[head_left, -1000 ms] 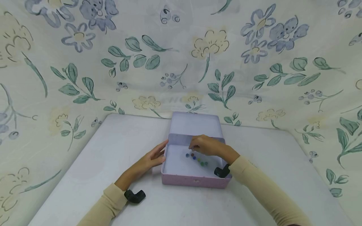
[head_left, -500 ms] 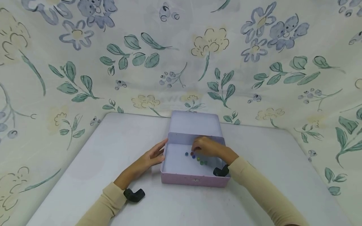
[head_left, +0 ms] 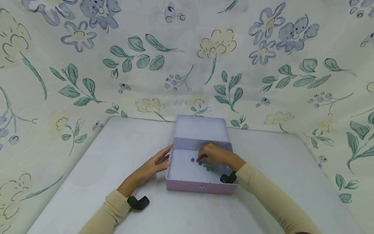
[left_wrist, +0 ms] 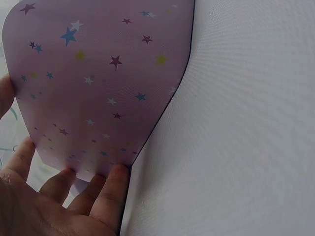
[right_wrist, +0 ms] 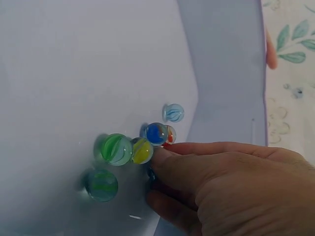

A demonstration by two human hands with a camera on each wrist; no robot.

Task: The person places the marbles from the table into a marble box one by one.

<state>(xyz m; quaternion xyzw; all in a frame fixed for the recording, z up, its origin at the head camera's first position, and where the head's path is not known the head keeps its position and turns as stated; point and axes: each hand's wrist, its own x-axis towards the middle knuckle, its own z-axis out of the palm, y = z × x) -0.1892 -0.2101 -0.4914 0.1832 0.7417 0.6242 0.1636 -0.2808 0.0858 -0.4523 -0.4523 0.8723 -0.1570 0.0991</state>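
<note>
A pink tin box (head_left: 201,187) with a pale inside stands on the table, its lid (head_left: 201,126) tipped back. My left hand (head_left: 153,164) rests against the box's left side, fingers extended; in the left wrist view the fingertips touch the star-printed wall (left_wrist: 113,88). Inside the box my right hand (head_left: 214,153) has curled fingers. A dark teal marble (right_wrist: 151,173) shows partly under the thumb, held among the fingers. The index fingertip touches or nearly touches a red-streaked marble (right_wrist: 171,134). Close by lie blue (right_wrist: 157,132), yellow (right_wrist: 142,150), green (right_wrist: 116,149), green-teal (right_wrist: 102,185) and pale blue marbles (right_wrist: 174,113).
The box's upright walls surround the marbles, with the front wall nearest me. White table surface (head_left: 122,146) extends on both sides. A floral cloth (head_left: 187,58) hangs behind the table. Black wrist mounts (head_left: 138,202) sit at both cuffs.
My right hand has come down toward the marbles, and its fingertips are now at the red-streaked one. The left hand keeps its place on the box's side.
</note>
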